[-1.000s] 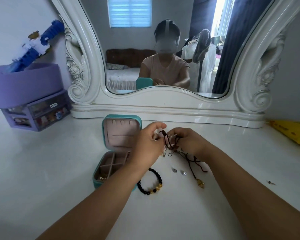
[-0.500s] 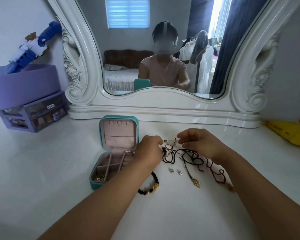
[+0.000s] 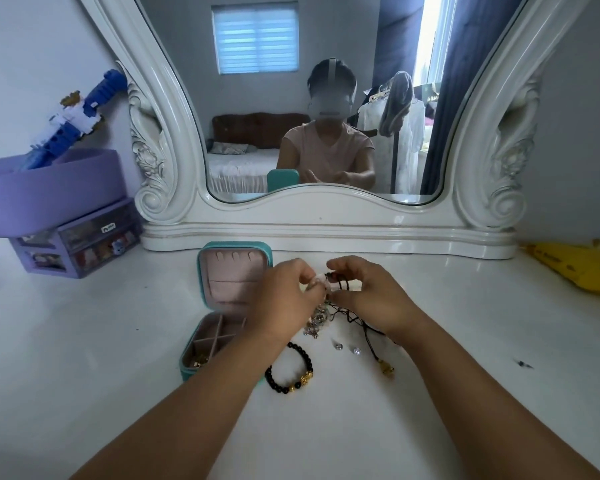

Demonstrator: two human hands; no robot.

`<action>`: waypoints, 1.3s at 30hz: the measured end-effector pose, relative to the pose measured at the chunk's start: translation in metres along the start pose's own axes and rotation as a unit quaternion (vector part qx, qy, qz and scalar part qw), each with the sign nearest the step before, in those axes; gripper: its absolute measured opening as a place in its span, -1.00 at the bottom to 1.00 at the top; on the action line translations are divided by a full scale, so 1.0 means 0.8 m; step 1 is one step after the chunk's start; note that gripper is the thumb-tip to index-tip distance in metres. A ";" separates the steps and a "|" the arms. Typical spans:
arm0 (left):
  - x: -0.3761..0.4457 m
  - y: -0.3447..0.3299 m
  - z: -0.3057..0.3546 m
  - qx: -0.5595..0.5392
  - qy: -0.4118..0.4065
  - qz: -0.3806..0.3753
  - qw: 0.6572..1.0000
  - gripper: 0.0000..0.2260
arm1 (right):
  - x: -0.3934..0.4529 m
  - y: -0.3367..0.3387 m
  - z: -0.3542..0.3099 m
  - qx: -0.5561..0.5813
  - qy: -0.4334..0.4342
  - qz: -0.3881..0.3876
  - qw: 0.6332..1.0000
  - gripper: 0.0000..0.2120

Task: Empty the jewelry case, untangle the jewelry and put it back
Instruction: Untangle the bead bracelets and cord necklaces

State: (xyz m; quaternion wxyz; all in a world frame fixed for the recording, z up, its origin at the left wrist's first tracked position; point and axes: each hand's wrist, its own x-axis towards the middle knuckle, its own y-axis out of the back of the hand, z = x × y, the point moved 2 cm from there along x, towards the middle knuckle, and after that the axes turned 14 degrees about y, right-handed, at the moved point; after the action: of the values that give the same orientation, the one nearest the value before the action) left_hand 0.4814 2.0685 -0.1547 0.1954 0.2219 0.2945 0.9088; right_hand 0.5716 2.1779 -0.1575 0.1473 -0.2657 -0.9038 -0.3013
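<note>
Left hand (image 3: 284,299) and right hand (image 3: 368,292) pinching tangled dark cords (image 3: 343,311) just right of open teal jewelry case (image 3: 222,306), beaded bracelet (image 3: 291,370) lying beside case, mirror (image 3: 319,98) standing behind case

two hands, left hand (image 3: 284,299) and right hand (image 3: 371,296), are seen. one open jewelry case (image 3: 219,306), one black beaded bracelet (image 3: 291,368), two small sparkling studs (image 3: 338,346), and one tangle of cords (image 3: 354,317), possibly several pieces, are counted.
</note>
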 end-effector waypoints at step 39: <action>0.050 0.131 0.090 -0.300 0.062 -0.118 0.945 -0.77 | 0.036 -0.025 -0.046 0.165 0.003 -0.006 0.986 -0.83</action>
State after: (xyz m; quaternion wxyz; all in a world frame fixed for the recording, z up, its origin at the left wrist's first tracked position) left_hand 0.4624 2.0419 -0.0257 0.3404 0.0597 0.0443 0.9373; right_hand 0.5402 2.1527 -0.1261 0.1901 -0.2314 -0.9423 -0.1497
